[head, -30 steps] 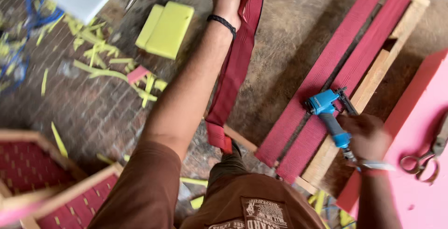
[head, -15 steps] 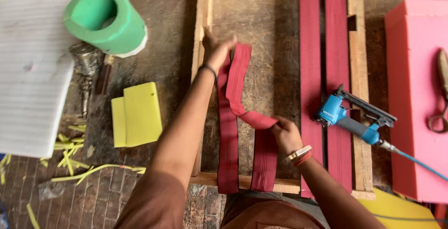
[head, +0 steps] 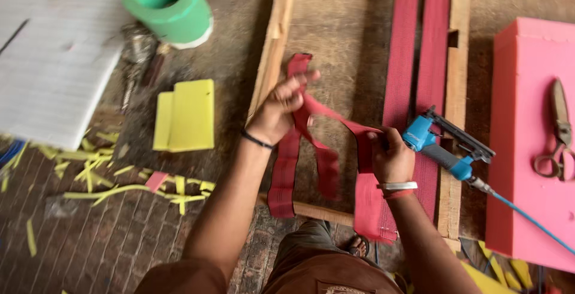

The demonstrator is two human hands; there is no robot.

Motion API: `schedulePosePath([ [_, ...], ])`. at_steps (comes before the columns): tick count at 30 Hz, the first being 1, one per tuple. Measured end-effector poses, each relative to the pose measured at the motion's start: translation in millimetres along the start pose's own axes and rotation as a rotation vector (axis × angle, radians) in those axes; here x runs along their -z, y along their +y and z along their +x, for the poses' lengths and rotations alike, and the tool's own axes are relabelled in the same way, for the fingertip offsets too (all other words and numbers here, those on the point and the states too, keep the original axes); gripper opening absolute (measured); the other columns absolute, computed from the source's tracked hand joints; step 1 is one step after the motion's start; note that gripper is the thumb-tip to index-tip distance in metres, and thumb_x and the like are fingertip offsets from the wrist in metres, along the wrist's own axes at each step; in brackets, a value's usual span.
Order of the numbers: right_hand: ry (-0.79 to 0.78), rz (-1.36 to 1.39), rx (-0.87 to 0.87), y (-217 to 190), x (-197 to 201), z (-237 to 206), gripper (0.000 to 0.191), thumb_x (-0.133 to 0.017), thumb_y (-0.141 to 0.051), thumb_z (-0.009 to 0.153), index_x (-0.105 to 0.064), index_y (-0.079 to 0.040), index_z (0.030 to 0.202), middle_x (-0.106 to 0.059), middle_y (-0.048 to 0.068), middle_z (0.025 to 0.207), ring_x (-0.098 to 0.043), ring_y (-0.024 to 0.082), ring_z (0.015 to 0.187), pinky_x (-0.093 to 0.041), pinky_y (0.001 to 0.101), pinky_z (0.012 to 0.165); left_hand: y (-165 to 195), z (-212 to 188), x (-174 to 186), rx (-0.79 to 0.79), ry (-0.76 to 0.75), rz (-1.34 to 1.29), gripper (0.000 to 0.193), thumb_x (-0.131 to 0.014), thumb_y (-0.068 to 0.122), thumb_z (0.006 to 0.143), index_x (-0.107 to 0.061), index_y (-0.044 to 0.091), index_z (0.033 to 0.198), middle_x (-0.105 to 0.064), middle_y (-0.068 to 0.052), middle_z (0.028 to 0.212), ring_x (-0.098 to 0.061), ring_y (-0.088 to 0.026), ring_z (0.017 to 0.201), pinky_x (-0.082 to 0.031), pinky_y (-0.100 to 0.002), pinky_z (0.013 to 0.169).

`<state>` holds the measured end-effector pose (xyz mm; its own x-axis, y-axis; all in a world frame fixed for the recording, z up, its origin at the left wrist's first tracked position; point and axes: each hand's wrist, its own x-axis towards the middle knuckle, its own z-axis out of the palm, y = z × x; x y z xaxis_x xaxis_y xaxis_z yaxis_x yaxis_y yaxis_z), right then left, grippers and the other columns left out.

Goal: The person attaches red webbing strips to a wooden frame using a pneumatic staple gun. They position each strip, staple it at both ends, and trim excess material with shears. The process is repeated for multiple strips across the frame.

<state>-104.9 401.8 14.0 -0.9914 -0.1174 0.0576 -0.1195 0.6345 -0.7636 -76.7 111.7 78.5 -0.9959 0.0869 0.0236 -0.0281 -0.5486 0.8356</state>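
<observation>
A rectangular wooden frame lies on the floor with two red webbing strips stretched along its right side. My left hand grips a loose red webbing strap over the frame's left part. My right hand pinches the same strap further along, where it folds and hangs over the frame's near rail. A blue staple gun with a blue hose rests on the stretched strips, just right of my right hand.
A green tape roll and a metal tool lie at the upper left beside a white sheet. Yellow foam pieces and scraps lie left of the frame. Scissors rest on a pink foam block at right.
The view has shifted slightly. My left hand drew back from the frame's far left corner toward the middle with the strap. My right hand moved right with it, close to the staple gun.
</observation>
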Motion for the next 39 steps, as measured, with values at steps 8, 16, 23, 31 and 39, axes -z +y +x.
schedulePosePath([
  [8, -0.211, 0.167, -0.015, 39, 18, -100, 0.028, -0.074, -0.032, 0.092, -0.074, -0.005, 0.096, -0.075, 0.015, 0.082, -0.073, 0.026, 0.069, -0.056, 0.0406, 0.065, 73, -35, -39, -0.579, 0.005, -0.442, 0.042, -0.056, 0.012, 0.088, -0.061, 0.005, 0.129, -0.07, -0.011, 0.127, -0.069, -0.024, 0.115, -0.057, -0.045, 0.1],
  [16, -0.296, 0.363, -0.18, 96, 18, -142, 0.029, -0.073, -0.02, 0.091, -0.07, -0.004, 0.115, -0.078, 0.011, 0.093, -0.073, 0.02, 0.082, -0.058, 0.0346, 0.074, -39, -34, -33, 0.319, 0.437, 0.584, 0.021, -0.069, 0.016, 0.091, -0.069, 0.008, 0.111, -0.078, -0.007, 0.085, -0.074, -0.013, 0.069, -0.057, -0.026, 0.054],
  [23, -0.51, 1.186, -0.4, 103, 13, -128, 0.041, -0.066, 0.008, 0.087, -0.062, -0.004, 0.125, -0.075, 0.013, 0.11, -0.073, 0.024, 0.098, -0.062, 0.0403, 0.088, -198, -68, -53, 0.872, 0.341, 0.259, 0.087, -0.059, 0.069, 0.089, -0.04, 0.013, 0.153, -0.074, -0.022, 0.115, -0.074, -0.028, 0.101, -0.061, -0.041, 0.087],
  [31, -1.116, 0.333, -0.314, 81, 22, -113, 0.041, -0.074, 0.004, 0.079, -0.066, -0.004, 0.119, -0.077, 0.017, 0.108, -0.075, 0.027, 0.094, -0.063, 0.0429, 0.081, -153, 35, -9, 0.365, 0.722, 0.073, 0.071, -0.082, 0.021, 0.089, -0.043, 0.019, 0.149, -0.056, -0.005, 0.136, -0.05, -0.019, 0.127, -0.041, -0.051, 0.11],
  [39, -0.379, 0.541, -0.382, 27, 19, 6, 0.043, -0.069, -0.027, 0.087, -0.06, -0.008, 0.125, -0.074, 0.013, 0.123, -0.073, 0.027, 0.107, -0.06, 0.0415, 0.092, -113, 85, -3, 0.188, 0.213, 0.154, 0.035, -0.078, 0.019, 0.087, -0.072, 0.003, 0.118, -0.077, -0.011, 0.115, -0.071, -0.023, 0.11, -0.051, -0.043, 0.105],
])
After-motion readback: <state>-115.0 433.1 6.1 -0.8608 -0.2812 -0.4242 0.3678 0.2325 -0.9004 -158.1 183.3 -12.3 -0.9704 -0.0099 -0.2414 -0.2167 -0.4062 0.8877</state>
